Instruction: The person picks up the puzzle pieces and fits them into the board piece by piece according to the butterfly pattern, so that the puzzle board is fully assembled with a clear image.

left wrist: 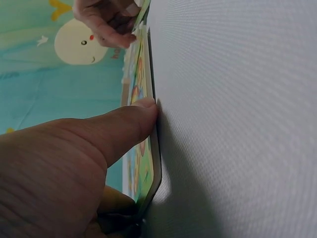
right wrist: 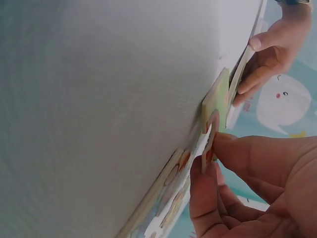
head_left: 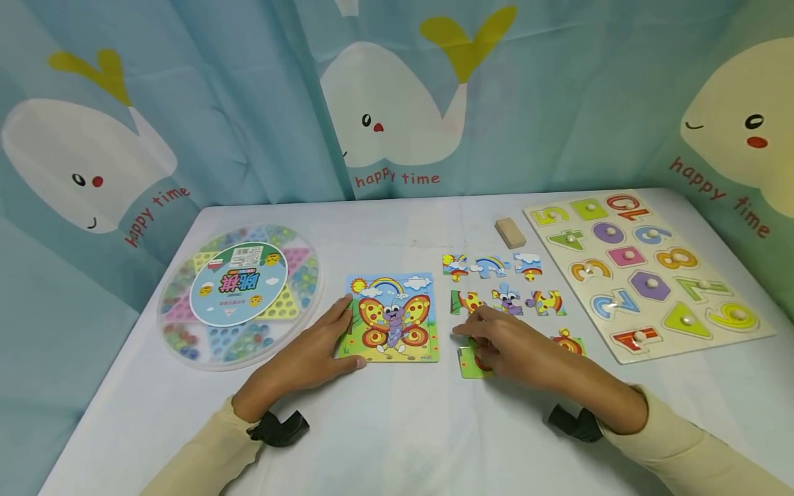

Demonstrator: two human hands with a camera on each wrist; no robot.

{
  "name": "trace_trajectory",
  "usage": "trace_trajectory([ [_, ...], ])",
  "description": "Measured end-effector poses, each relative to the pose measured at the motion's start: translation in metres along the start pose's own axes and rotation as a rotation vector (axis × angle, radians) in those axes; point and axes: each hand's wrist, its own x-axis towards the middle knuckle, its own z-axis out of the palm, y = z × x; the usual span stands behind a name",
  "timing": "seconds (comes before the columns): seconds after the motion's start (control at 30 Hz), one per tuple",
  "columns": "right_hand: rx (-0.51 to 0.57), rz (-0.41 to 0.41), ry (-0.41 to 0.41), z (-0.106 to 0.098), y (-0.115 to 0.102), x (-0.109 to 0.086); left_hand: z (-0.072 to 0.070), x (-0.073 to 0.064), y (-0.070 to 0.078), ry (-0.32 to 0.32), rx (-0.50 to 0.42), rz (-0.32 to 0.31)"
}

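Observation:
A square butterfly puzzle board [head_left: 393, 320] lies flat on the white table. My left hand [head_left: 313, 344] holds its near-left corner, thumb at the near edge and fingers at the left side; the thumb [left wrist: 126, 121] shows pressed to the edge in the left wrist view. To the right of the board, my right hand [head_left: 511, 341] pinches a green jigsaw piece [right wrist: 216, 101] with a red curve between thumb and fingertips, tilted in the right wrist view. Other jigsaw pieces [head_left: 490, 266] lie beyond this hand in rows. One piece [head_left: 569, 342] is partly covered by it.
A round Chinese checkers set [head_left: 238, 282] in clear packaging lies at the left. At the right is a wooden number-and-shape peg board [head_left: 648, 269]. A small wooden block [head_left: 510, 233] sits behind the pieces. A blue whale-print curtain [head_left: 558, 103] hangs behind the table.

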Motion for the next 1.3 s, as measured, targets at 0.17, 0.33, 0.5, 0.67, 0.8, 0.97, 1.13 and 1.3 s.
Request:
trace_trajectory([
  [0.17,-0.007,0.012,0.004,-0.004,0.001,0.000,-0.001,-0.001,0.000,0.004,0.006,-0.007],
  [0.33,-0.026,0.010,0.009,-0.009,0.000,0.000,-0.001,-0.002,-0.002,0.013,0.011,-0.002],
  [0.5,-0.002,-0.010,-0.010,-0.012,0.002,0.000,-0.001,-0.001,-0.002,0.017,0.009,0.002],
  [0.67,0.075,0.026,-0.047,-0.012,0.002,0.000,-0.001,0.000,-0.002,0.002,-0.005,-0.007],
  [0.8,0.147,0.031,-0.075,-0.014,0.003,0.001,-0.002,-0.001,-0.004,-0.017,-0.006,-0.007],
  [0.97,0.187,0.017,-0.070,-0.015,0.001,0.004,-0.005,-0.004,-0.006,-0.035,-0.008,0.006],
  [1.13,0.223,-0.009,-0.088,-0.016,0.000,0.009,-0.006,-0.003,-0.005,-0.028,-0.014,0.009],
  [1.3,0.251,-0.008,-0.089,-0.017,-0.003,0.013,-0.006,-0.001,-0.004,-0.024,-0.008,0.002],
])
